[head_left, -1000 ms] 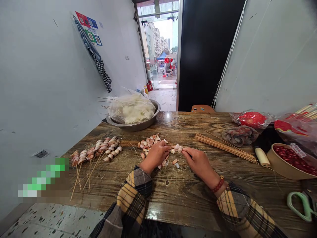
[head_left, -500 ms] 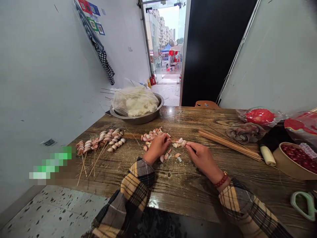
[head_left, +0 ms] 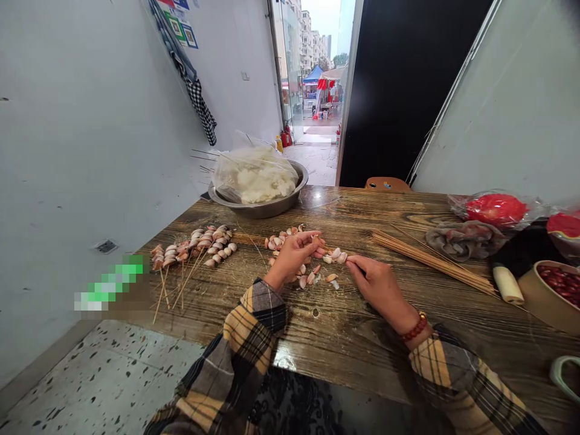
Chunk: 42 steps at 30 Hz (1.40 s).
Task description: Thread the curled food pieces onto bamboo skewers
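Observation:
Fingers curled, my left hand [head_left: 294,255] pinches a garlic clove near the middle of the wooden table. Across from it, my right hand [head_left: 380,289] has thumb and forefinger closed at the end of a short garlic skewer [head_left: 342,258]; cloves sit at its fingertips and the stick itself is mostly hidden. Loose garlic cloves [head_left: 304,280] lie below and behind my left hand, some covered by it. Off to the left rest several filled garlic skewers [head_left: 212,241], their bare sticks toward the near edge.
A metal basin [head_left: 267,209] with a plastic bag [head_left: 254,178] stands at the back. Bare bamboo sticks [head_left: 430,263] lie right of centre. Farther right are a grey cloth-like bundle [head_left: 464,238], a red bagged item [head_left: 496,208], a bowl of red fruit [head_left: 544,296] and a green-handled tool [head_left: 564,374].
The view has shifted, so the table's things appear farther right. My left hand has turned and its fingers have spread a little. My right hand keeps its pinch.

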Available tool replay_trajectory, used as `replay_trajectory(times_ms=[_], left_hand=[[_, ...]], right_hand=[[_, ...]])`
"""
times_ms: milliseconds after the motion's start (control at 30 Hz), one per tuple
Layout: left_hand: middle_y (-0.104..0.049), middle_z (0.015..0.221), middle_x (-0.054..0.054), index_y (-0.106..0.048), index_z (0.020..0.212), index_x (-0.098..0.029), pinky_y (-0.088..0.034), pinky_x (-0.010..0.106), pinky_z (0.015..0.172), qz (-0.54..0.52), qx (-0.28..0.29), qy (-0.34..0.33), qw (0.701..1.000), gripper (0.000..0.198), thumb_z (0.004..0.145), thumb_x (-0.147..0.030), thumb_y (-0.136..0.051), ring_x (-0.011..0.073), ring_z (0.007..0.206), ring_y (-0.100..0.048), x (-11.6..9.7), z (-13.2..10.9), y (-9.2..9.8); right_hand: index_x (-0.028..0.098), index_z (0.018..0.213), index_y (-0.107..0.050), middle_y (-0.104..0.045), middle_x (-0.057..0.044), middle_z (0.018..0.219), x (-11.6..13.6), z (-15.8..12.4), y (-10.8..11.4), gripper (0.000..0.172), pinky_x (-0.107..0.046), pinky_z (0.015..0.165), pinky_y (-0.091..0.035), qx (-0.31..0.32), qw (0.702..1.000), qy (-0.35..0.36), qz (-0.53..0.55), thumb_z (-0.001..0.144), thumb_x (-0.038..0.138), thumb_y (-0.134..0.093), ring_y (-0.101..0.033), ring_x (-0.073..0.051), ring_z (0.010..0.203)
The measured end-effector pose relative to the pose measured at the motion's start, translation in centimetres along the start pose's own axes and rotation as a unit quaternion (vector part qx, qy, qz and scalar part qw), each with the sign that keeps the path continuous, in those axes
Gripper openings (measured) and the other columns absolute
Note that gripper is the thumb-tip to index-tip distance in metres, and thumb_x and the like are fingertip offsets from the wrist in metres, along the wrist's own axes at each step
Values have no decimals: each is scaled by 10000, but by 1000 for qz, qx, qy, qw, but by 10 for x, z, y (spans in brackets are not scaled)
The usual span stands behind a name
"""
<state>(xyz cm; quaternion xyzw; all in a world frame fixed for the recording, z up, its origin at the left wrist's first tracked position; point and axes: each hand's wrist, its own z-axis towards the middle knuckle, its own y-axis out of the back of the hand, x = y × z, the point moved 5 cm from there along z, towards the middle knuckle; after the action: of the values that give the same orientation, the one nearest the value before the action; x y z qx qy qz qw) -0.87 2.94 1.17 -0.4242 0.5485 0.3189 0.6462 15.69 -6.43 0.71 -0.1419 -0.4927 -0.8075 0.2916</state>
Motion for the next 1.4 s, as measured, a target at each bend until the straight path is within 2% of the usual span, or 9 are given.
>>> replay_trajectory(times_ms=[133,267,567,733,900,1067,1267,1400], left_hand=[[-698,905,77,-622,1080,-111,-511,248,660,-10,4,17,1000,519,643,-318,-811,124,699,-651,-1,-3,-3],[-697,867,64,-641,1021,-108,-505,250,651,-6,-5,15,1000,480,631,-327,-815,118,676,-632,-1,-2,-2],[-630,764,18,-691,1090,-131,-453,212,575,15,-1,-5,1000,469,713,-405,-740,73,599,-551,0,0,2],[-637,780,31,-685,1115,-148,-450,197,548,-44,24,29,998,441,734,-365,-731,70,597,-548,3,-2,1],[-680,793,45,-693,1070,-148,-400,153,509,-53,14,48,997,398,705,-288,-768,64,609,-574,5,-1,1],[-697,868,57,-691,972,-124,-445,148,571,-100,5,49,994,342,670,-244,-797,65,674,-605,4,-1,-1],[-698,899,101,-676,1004,-96,-400,134,474,-116,23,56,991,339,727,-276,-754,69,633,-583,4,-2,-2],[-700,936,106,-681,1006,-100,-395,126,472,-132,14,63,989,306,729,-213,-746,64,640,-586,6,-1,-2]], right_hand=[[210,976,-687,-732,-57,1014,-3,1,0,251,-301,776,-479,3,1000,-13,-6,958,280,-446,-683,-217,883],[212,968,-687,-731,-56,1019,-3,1,0,263,-304,776,-480,4,1000,-10,-5,961,288,-435,-682,-215,880],[207,998,-684,-733,-54,1008,-1,1,1,262,-295,749,-480,7,1000,0,-10,959,279,-435,-682,-208,861],[216,984,-687,-730,-60,1016,-2,1,1,268,-306,785,-490,8,1000,1,0,959,285,-429,-680,-211,880],[223,978,-688,-733,-60,992,-3,1,1,265,-297,779,-489,6,1000,-3,1,959,280,-430,-681,-207,870],[224,955,-690,-732,-61,987,-4,1,2,273,-296,784,-482,5,1000,-8,-6,963,292,-426,-680,-209,878],[220,978,-690,-735,-61,981,-4,1,3,262,-298,768,-482,-1,1000,-10,-11,958,287,-437,-681,-211,862],[228,972,-695,-735,-59,995,-3,1,3,265,-300,774,-489,0,1000,-7,-10,957,281,-435,-682,-211,873]])
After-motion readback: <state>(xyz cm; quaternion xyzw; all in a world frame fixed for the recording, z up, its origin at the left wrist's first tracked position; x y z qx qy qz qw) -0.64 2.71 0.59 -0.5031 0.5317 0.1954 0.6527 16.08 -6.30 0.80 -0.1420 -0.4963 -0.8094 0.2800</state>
